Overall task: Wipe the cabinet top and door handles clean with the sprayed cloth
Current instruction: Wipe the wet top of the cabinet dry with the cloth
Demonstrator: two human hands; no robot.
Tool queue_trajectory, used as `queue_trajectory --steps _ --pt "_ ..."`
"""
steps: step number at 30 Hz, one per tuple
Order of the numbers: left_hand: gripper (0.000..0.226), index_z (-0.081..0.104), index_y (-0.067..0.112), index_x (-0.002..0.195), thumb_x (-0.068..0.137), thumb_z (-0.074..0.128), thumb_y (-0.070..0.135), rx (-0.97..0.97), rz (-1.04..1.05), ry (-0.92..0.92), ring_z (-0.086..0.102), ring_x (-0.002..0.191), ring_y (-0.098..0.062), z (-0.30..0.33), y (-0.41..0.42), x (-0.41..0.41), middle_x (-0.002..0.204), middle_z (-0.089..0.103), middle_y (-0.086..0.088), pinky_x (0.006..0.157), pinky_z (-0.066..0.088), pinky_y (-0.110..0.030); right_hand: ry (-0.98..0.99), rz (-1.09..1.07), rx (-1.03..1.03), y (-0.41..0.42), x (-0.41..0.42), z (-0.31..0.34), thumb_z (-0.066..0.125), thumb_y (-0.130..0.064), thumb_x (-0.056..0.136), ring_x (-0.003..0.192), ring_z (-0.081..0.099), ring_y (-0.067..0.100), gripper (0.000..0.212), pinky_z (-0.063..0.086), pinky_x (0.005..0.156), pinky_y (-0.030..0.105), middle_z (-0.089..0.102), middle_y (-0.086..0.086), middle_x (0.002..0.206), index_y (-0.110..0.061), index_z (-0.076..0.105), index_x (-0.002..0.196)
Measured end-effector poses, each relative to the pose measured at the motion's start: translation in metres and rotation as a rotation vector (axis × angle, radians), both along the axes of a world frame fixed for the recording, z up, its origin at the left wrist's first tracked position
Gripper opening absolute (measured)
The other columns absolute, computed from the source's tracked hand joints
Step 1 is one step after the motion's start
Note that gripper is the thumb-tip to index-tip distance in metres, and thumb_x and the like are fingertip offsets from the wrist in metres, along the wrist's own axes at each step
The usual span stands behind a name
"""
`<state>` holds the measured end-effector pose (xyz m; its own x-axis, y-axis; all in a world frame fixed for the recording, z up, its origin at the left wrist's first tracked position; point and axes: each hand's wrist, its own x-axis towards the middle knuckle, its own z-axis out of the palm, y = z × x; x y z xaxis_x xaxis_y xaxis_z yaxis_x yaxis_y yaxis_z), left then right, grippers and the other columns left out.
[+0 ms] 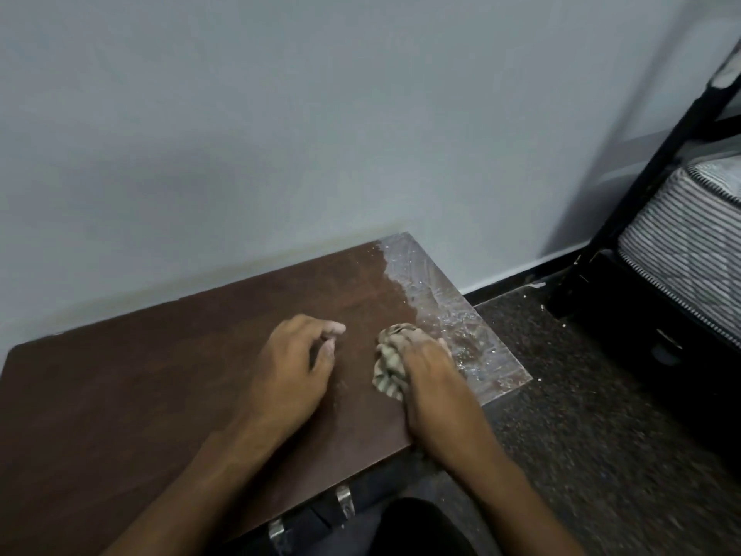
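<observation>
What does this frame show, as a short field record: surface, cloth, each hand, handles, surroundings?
surface: brown cabinet top, against the wall; whitish wet-looking streaks along its right end
cloth: bunched striped cloth, on the top beside the streaks
right hand: right hand pressing down on the cloth, grip closed over it
left hand: left hand resting on the top, empty, fingers curled
handles: two metal door handles below the front edge, untouched
surroundings: striped mattress on a black frame at right

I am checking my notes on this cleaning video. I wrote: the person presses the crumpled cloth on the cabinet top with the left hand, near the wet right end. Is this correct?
Not quite. In the head view the right hand presses the crumpled cloth on the cabinet top; the left hand rests bare beside it. The rest holds: the cloth is near the wet right end.
</observation>
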<state>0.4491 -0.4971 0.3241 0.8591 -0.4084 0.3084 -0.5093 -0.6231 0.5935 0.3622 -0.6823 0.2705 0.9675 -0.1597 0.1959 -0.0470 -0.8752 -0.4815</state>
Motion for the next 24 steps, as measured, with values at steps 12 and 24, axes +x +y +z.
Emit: queue_trajectory --steps 12,24 --pt "0.022 0.064 0.035 0.111 0.093 0.058 0.024 0.067 -0.241 0.067 0.049 0.101 0.005 -0.004 -0.058 -0.044 0.099 0.055 0.024 0.085 0.038 -0.011 -0.080 -0.277 -0.034 -0.080 -0.033 0.000 0.055 -0.006 0.094 0.136 0.046 0.020 0.047 0.008 0.124 0.031 0.055 0.004 0.141 -0.016 0.051 0.139" --pt "0.025 0.063 0.035 0.115 0.094 0.057 0.023 0.081 -0.252 0.064 0.050 0.101 0.003 0.001 -0.077 -0.042 0.098 0.055 0.023 0.086 0.038 -0.013 -0.115 -0.346 0.002 -0.089 -0.041 -0.001 0.054 0.000 0.092 0.124 0.048 0.019 0.043 0.040 0.114 0.037 0.055 0.005 0.134 -0.011 0.054 0.134"
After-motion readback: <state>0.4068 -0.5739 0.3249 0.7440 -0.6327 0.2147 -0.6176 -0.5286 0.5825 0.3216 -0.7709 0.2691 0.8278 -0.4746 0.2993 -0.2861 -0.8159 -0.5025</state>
